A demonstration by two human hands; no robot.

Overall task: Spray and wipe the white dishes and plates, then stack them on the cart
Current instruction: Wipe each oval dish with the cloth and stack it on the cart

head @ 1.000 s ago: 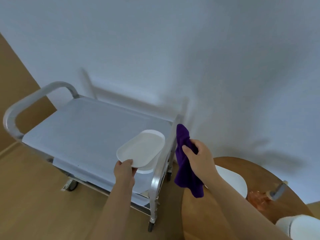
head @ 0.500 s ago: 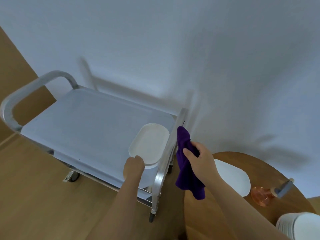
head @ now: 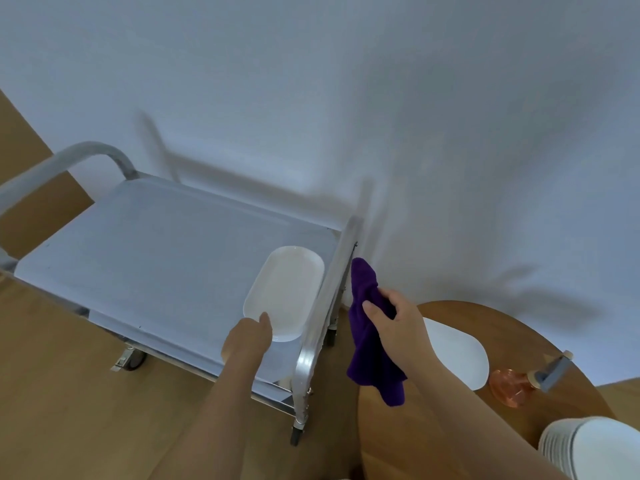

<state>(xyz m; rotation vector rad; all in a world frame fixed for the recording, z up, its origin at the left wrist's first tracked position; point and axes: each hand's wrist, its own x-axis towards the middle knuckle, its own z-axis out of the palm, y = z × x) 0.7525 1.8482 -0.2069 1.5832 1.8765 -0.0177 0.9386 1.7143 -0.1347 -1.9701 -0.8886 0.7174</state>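
white dish [head: 284, 292] lies flat on cart [head: 156, 258] top, near right rail | left hand [head: 247, 337] thumb touches dish's near rim, grip hidden, cannot tell | right hand [head: 398, 327] squeezes purple cloth [head: 369, 344] beside desk [head: 512, 341]
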